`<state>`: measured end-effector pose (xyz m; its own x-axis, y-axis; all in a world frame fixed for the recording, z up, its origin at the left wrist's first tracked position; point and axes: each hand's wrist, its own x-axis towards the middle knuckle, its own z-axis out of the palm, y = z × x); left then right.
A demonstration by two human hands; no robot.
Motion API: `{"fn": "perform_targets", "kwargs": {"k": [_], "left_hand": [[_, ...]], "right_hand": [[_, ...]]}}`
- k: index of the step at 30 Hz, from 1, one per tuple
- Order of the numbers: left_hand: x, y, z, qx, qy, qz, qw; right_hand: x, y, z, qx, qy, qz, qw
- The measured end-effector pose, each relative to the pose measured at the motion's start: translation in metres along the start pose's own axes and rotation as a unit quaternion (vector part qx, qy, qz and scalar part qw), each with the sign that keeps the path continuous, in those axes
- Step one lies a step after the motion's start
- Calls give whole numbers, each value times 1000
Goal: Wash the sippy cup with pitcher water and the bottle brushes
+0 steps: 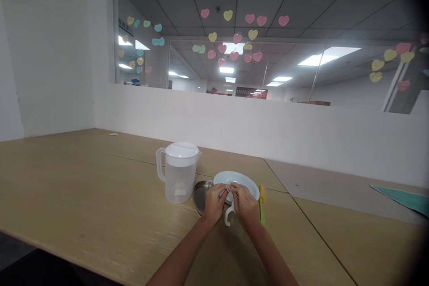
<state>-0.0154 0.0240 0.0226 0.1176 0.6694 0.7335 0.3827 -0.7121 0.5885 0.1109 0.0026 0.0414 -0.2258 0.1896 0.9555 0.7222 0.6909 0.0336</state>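
Note:
Both hands meet over the near edge of a white oval dish (239, 178). My left hand (215, 201) and my right hand (246, 204) pinch a small clear round piece (229, 187) between their fingertips. Just below them is a white curved handle (228, 216) on a clear vessel, partly covered by my right hand. A round metal plate (199, 196) lies left of my left hand, partly hidden by it. Right of the dish are a yellow-headed brush (262, 193) and its green handle, partly behind my right hand.
A translucent lidded pitcher (180, 174) stands left of the metal plate, its handle facing left. A teal cloth (402, 199) lies at the far right. A small yellow paper (113, 134) is near the back left. Behind the table is a wall with a window bearing heart-shaped notes.

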Motion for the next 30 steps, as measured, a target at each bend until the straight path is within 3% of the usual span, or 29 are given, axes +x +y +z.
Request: {"fn": "perform_targets", "kwargs": {"k": [8,19,25,27,30], "left_hand": [[0,-1,2,31,-4,4,1000],[0,-11,0,15,1,-10,1000],[-2,-23,3,20,-6,-42,999],[-3,-23,3,18,-7,-42,999],[-3,-23,5,19,-13,-41,999]], "right_hand": [[-4,7,-1,-32,-17,-9,999],[-14,8,5,-22,24,-2,999],[-16,9,-3,39,116,209,970],[-12,13,-6,45,114,291,949],[-10,29,-7,34,61,405,912]]}}
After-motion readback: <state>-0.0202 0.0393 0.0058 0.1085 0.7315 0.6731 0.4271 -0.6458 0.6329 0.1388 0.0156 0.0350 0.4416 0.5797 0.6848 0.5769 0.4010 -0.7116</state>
